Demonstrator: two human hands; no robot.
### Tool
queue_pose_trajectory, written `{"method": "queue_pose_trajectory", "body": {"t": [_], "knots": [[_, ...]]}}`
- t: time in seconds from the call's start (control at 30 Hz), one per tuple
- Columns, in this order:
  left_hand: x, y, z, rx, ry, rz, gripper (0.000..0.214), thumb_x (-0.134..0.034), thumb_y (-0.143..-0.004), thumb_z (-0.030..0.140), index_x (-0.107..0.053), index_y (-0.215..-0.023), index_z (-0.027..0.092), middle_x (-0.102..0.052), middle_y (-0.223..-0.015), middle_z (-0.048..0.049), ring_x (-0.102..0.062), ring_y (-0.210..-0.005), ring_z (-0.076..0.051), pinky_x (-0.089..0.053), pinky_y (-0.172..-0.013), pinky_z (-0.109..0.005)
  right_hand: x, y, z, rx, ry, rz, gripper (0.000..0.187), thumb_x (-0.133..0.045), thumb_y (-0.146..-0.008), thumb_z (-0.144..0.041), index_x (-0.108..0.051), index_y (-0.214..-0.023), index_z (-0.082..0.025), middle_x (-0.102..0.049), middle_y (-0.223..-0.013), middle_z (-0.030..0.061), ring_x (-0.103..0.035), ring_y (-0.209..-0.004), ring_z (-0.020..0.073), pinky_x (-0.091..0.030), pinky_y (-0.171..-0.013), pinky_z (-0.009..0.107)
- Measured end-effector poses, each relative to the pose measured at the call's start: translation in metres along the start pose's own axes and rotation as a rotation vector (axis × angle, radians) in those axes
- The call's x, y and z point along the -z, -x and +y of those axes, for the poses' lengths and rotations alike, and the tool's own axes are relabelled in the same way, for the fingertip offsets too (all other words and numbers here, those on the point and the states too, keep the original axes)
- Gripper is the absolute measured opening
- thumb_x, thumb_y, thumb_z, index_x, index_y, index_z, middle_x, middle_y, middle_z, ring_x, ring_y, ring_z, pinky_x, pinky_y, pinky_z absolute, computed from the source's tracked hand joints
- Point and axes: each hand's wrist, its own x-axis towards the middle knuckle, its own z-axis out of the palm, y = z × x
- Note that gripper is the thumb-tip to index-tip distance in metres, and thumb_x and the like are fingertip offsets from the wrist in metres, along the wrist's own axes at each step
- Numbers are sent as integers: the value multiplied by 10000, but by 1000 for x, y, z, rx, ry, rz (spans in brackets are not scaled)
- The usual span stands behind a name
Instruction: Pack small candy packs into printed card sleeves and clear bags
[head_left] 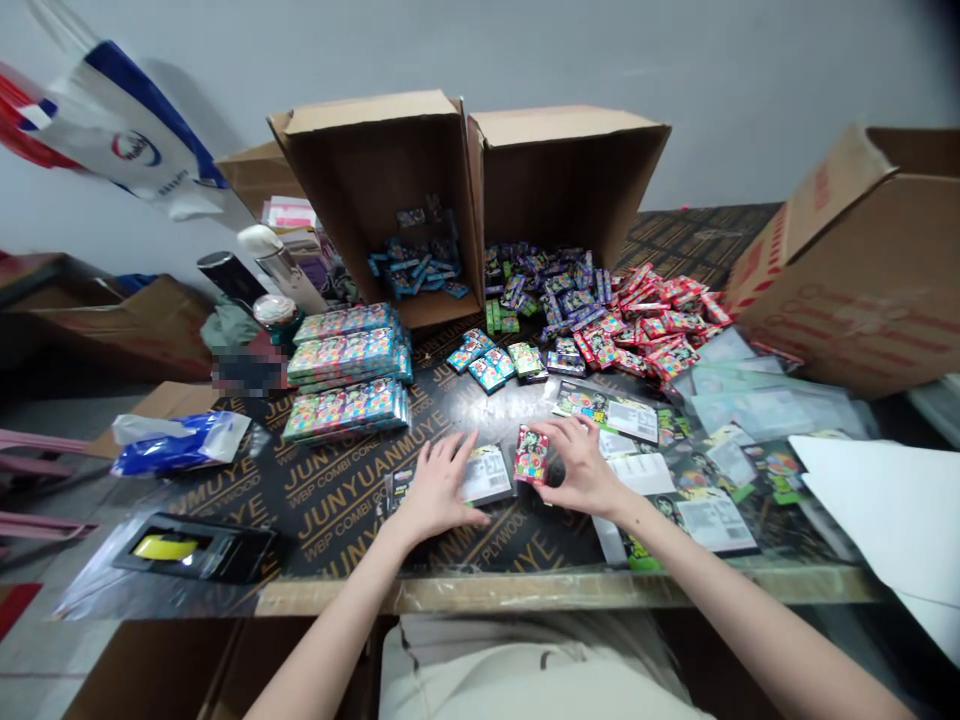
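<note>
My right hand (581, 465) pinches a small red packet (531, 455) upright just above the black plywood table (330, 505). My left hand (437, 487) lies flat with fingers spread on a clear-sleeved card (486, 473) right beside that packet. Behind my hands lie a few loose blue and green packets (491, 362), a heap of purple packets (551, 285) and a heap of red packets (660, 320). Flat printed cards in sleeves (705, 490) spread out to the right of my right hand.
Two open cartons stand at the back, the left carton (375, 160) holding blue packets, the right carton (570, 170) beside it. Stacked colourful packs (345, 385) sit at left. A large carton (862, 270) is at right, a tape dispenser (195, 547) front left, white sheets (885, 510) right.
</note>
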Motion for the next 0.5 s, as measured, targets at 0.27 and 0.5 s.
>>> {"method": "queue_pose_trajectory", "body": {"t": [0.27, 0.5], "knots": [[4, 13, -9, -132, -99, -78, 1074, -728, -549, 275, -86, -1410, 223, -487, -1213, -86, -444, -1116, -264, -291, -1003, -434, -12, 2, 9, 66, -216, -187, 750, -670, -585, -321, -364, -1263, -220, -517, -1198, 78, -468, -1098, 255, -180, -1015, 432], [4, 11, -11, -12, -32, 16, 1067, -733, -545, 278, -100, -1403, 246, -474, -1232, -91, -447, -1138, -281, -315, -980, -456, -9, 1, 5, 0, -235, -116, 902, -679, -663, -457, -188, -1383, -224, -537, -1191, 113, -432, -1169, 275, -205, -1005, 463]]}}
